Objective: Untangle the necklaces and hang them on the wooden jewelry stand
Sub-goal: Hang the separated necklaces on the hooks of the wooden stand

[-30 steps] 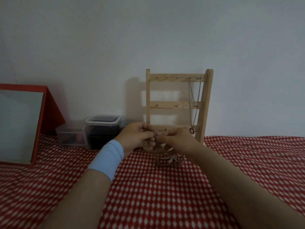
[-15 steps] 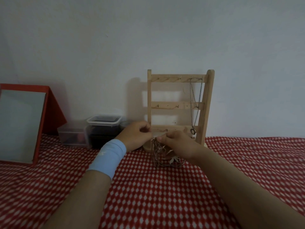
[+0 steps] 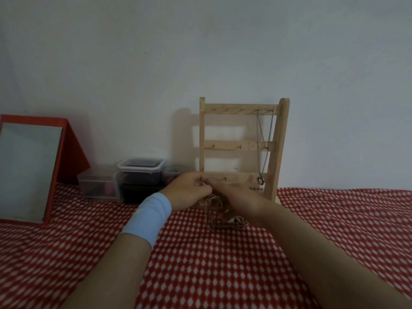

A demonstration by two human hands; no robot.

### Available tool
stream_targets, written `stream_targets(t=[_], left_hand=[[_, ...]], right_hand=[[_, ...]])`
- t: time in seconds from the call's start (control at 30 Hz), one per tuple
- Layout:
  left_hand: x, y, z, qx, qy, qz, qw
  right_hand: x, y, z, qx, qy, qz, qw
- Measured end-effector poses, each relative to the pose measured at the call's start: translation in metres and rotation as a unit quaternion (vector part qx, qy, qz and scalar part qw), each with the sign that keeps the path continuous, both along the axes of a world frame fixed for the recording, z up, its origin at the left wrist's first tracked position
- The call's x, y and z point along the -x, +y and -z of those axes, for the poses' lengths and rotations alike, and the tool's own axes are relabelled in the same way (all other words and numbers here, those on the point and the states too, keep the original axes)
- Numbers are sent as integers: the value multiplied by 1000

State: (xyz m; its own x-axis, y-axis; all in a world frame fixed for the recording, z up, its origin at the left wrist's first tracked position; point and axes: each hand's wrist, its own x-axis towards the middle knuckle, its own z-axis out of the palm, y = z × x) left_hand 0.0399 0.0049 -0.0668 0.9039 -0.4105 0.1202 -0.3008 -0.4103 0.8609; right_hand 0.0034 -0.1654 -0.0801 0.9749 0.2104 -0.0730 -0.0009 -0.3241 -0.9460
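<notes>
Necklaces (image 3: 219, 225) between curled, pinching hands (image 3: 189, 191) (image 3: 242, 201)

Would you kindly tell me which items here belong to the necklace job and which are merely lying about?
Job: tangled necklaces, gripped by left hand and right hand; wooden jewelry stand; hung necklace.
Lying about: red-framed mirror; plastic containers; checked cloth.
</notes>
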Motion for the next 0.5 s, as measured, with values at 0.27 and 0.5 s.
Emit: stream_targets(t=[0.27,0.5], left_hand=[[-3,5,6,189,85,-37,978],[-2,5,10,128,76,10,989]], right_hand=[[-3,-14,-1,-144,-38,-44,988],[-9,-8,6,-184,-4,31,982]])
